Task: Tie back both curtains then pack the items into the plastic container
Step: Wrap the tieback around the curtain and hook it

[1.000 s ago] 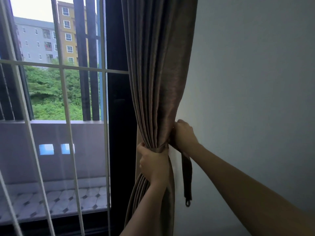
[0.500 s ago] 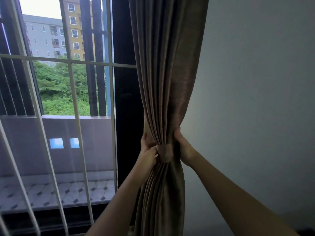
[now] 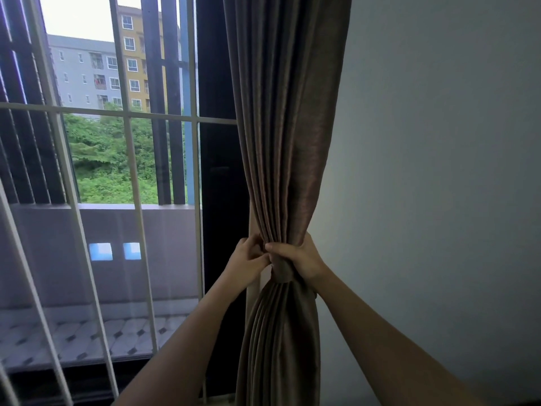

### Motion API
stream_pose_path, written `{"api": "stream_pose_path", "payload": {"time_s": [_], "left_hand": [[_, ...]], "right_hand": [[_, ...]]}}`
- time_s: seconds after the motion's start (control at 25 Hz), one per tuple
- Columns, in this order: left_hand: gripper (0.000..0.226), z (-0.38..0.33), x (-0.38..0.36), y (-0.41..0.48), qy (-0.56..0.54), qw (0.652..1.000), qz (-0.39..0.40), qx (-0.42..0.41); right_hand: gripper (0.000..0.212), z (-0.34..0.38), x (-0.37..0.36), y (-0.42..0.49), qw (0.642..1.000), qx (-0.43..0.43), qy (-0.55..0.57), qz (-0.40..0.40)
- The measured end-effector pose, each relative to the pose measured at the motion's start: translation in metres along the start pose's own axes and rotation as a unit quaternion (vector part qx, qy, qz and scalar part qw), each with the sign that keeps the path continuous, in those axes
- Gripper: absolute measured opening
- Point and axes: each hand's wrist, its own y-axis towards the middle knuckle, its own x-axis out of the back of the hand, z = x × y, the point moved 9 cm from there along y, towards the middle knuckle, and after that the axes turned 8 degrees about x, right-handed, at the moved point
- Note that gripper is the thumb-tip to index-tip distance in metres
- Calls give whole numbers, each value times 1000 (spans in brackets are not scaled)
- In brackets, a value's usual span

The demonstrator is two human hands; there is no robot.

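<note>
The left hand (image 3: 248,260) and right hand (image 3: 301,260) grip the tieback (image 3: 281,272) cinching the curtain (image 3: 288,142) beside the wall (image 3: 439,171).

1. Curtain (image 3: 284,136): brown woven cloth, faint sheen along its folds.
2. Tieback (image 3: 281,271): same cloth, matt.
3. Wall (image 3: 439,171), 3 o'clock: smooth matt paint.
4. Window bars (image 3: 130,159), 9 o'clock: smooth, pale-painted, apparently metal.

curtain (image 3: 281,142) top and hem cut off, tieback (image 3: 281,272) ends hidden
</note>
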Motion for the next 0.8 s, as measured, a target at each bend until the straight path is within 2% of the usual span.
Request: {"api": "stream_pose_path", "payload": {"time_s": [0.08, 0.12, 0.24, 0.32, 0.4, 0.52, 0.6, 0.68, 0.72, 0.8], "left_hand": [[18, -8, 12, -1, 99, 992, -51, -55], [9, -12, 15, -4, 118, 989, -50, -75], [22, -27, 34, -8, 166, 978, -55, -116], [23, -42, 49, -7, 265, 952, -74, -135], [22, -52, 55, -11, 334, 931, -51, -137], [33, -60, 53, -29, 385, 911, -30, -146], [35, -61, 59, -40, 370, 916, -64, -139], [38, -58, 64, -47, 325, 936, -80, -110], [37, -57, 61, -49, 292, 950, -67, -92], [32, -58, 46, -53, 213, 975, -24, -61]], "right_hand": [[62, 0, 0, -1, 1000, 0, -2, -22], [61, 0, 0, -2, 1000, 2, 6, -31], [55, 0, 1, -4, 999, 5, 18, -45], [60, 1, 1, -5, 999, 8, 7, -44], [64, 1, 0, -5, 999, 5, -10, -46], [55, 5, -4, -13, 1000, 4, -18, -19], [58, 5, -8, -28, 999, 8, -29, 27], [73, 6, -9, -47, 997, 44, -35, 62], [78, 8, -8, -57, 995, 63, -37, 68], [73, 7, -4, -67, 994, 67, -40, 73]]}}
